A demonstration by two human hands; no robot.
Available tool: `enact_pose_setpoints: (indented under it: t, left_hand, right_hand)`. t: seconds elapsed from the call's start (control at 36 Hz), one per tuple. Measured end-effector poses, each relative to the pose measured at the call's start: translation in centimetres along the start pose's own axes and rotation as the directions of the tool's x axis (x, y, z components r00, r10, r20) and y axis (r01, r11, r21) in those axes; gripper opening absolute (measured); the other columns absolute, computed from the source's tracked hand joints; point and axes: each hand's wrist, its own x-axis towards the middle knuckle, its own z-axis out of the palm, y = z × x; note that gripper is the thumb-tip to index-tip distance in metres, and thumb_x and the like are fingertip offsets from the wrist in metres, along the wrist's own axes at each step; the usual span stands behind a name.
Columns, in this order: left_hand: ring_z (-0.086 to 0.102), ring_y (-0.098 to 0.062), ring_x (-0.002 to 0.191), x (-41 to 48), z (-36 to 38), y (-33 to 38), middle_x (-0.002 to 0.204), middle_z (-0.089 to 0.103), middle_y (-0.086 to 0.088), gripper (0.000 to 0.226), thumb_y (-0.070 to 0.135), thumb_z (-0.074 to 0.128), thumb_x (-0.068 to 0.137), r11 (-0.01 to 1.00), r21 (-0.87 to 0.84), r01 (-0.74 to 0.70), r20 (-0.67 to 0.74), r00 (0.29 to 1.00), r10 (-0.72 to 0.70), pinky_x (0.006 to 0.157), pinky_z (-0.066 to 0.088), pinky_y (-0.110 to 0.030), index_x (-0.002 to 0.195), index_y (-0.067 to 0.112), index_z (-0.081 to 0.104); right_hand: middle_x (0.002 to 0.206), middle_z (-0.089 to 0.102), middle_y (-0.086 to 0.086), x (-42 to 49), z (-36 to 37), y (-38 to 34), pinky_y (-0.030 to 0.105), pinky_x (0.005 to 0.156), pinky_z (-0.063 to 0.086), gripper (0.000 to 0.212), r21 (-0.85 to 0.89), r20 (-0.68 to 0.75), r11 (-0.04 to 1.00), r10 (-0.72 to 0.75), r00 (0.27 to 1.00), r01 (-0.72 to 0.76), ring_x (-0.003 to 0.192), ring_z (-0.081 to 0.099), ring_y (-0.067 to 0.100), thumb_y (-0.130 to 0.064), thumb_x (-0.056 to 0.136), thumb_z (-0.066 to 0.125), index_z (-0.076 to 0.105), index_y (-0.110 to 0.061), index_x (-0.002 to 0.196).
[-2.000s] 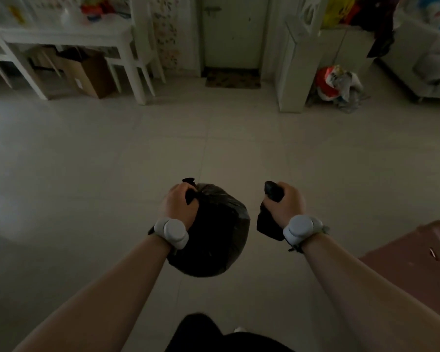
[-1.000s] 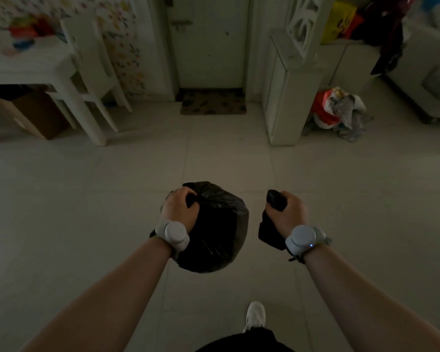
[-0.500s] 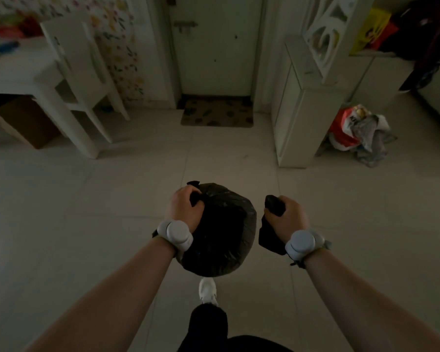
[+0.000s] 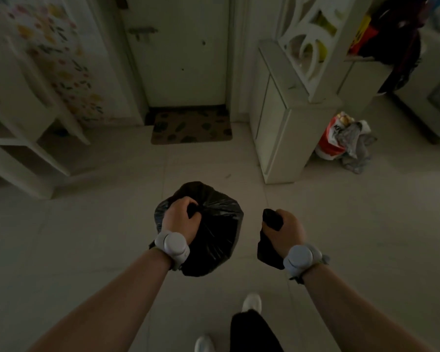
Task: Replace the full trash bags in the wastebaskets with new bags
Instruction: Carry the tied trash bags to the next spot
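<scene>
Trash bag [image 4: 214,232], bulging, hangs from left grip [image 4: 181,218].

Full, tied black trash bag [image 4: 214,229], hanging above floor

Tile floor [image 4: 87,237] w/ doormat [image 4: 191,127], red-white bag [image 4: 333,141].

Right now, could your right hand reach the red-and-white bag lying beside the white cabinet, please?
Probably not: the right hand grips a black bundle, and the red-and-white bag lies well ahead beside the cabinet.
</scene>
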Motion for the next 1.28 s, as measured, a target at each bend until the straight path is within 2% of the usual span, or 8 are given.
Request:
enact_pose_setpoints:
  t: [0.17,0.28,0.39,0.53,0.69,0.86,1.0,1.28]
  left_hand:
    - [0.06,-0.021,0.082,7.9,2.1,0.6,0.093,0.064,-0.003,0.011,0.016,0.06,0.083,0.998,-0.045,0.048,0.026,0.999,-0.047,0.07,0.049,-0.03,0.094,0.017,0.061]
    - [0.055,-0.017,0.078,15.2,3.8,2.4,0.094,0.064,-0.006,0.007,0.014,0.061,0.084,0.998,-0.037,0.05,0.037,0.998,-0.049,0.067,0.043,-0.026,0.091,0.013,0.062]
    - [0.059,-0.022,0.084,22.2,5.4,3.6,0.096,0.063,-0.007,0.008,0.014,0.061,0.084,0.995,-0.042,0.09,0.048,0.995,-0.088,0.071,0.047,-0.029,0.092,0.014,0.061]
    - [0.056,-0.018,0.08,27.3,6.4,4.2,0.091,0.057,0.0,0.006,0.016,0.06,0.086,0.996,-0.041,0.08,0.075,0.994,-0.077,0.072,0.049,-0.029,0.092,0.016,0.059]
    - [0.06,-0.021,0.086,36.2,8.1,3.2,0.099,0.064,-0.006,0.013,0.018,0.059,0.087,0.996,-0.035,0.087,0.154,0.985,-0.08,0.07,0.043,-0.025,0.099,0.013,0.06]
    - [0.06,-0.021,0.091,47.2,11.1,0.7,0.104,0.064,-0.005,0.016,0.022,0.059,0.089,0.993,-0.061,0.102,0.267,0.96,-0.082,0.072,0.043,-0.025,0.102,0.013,0.059]
    - [0.06,-0.021,0.093,54.5,13.9,-1.4,0.108,0.063,-0.005,0.018,0.023,0.058,0.089,0.995,-0.003,0.102,0.392,0.915,-0.092,0.073,0.044,-0.026,0.104,0.014,0.058]
    - [0.059,-0.021,0.095,64.3,22.2,-4.1,0.109,0.062,-0.005,0.019,0.025,0.057,0.089,0.997,0.073,0.028,0.502,0.863,-0.061,0.07,0.04,-0.023,0.106,0.015,0.059]
  right_hand:
    - [0.066,0.051,0.011,8.6,0.0,-0.8,0.031,0.056,0.04,0.034,-0.027,0.004,1.0,0.004,1.0,-0.004,0.059,0.05,0.026,-0.031,0.087,0.06,0.043,-0.013,0.064]
    - [0.071,0.052,0.015,16.8,-0.8,-1.8,0.028,0.054,0.036,0.032,-0.022,0.051,1.0,0.005,0.999,-0.004,0.061,0.05,0.026,-0.029,0.088,0.06,0.048,-0.003,0.072]
    - [0.061,0.044,0.008,24.4,-1.3,-2.9,0.03,0.054,0.036,0.037,-0.031,0.105,0.999,-0.01,0.994,0.013,0.054,0.043,0.022,-0.033,0.09,0.056,0.04,-0.011,0.064]
    - [0.063,0.047,0.012,30.1,-0.6,-3.9,0.041,0.054,0.044,0.041,-0.034,0.154,0.999,-0.002,0.988,0.007,0.055,0.047,0.026,-0.047,0.088,0.053,0.038,-0.018,0.064]
    - [0.059,0.038,0.005,37.9,2.2,-5.8,0.035,0.055,0.034,0.039,-0.064,0.216,0.998,0.029,0.976,-0.016,0.054,0.036,0.021,-0.03,0.089,0.058,0.033,-0.016,0.062]
    - [0.066,0.04,0.002,47.1,5.9,-6.3,0.027,0.056,0.034,0.037,-0.119,0.193,0.986,0.136,0.972,-0.115,0.056,0.04,0.02,-0.036,0.091,0.055,0.035,-0.02,0.064]
    - [0.071,0.048,0.005,53.4,8.8,-5.9,0.025,0.054,0.033,0.032,-0.167,0.189,0.961,0.251,0.949,-0.22,0.062,0.049,0.025,-0.035,0.089,0.058,0.045,-0.013,0.071]
    - [0.069,0.046,0.0,61.8,13.8,-2.7,0.024,0.054,0.03,0.033,-0.158,0.194,0.929,0.361,0.912,-0.334,0.06,0.045,0.015,-0.03,0.087,0.06,0.039,-0.022,0.062]
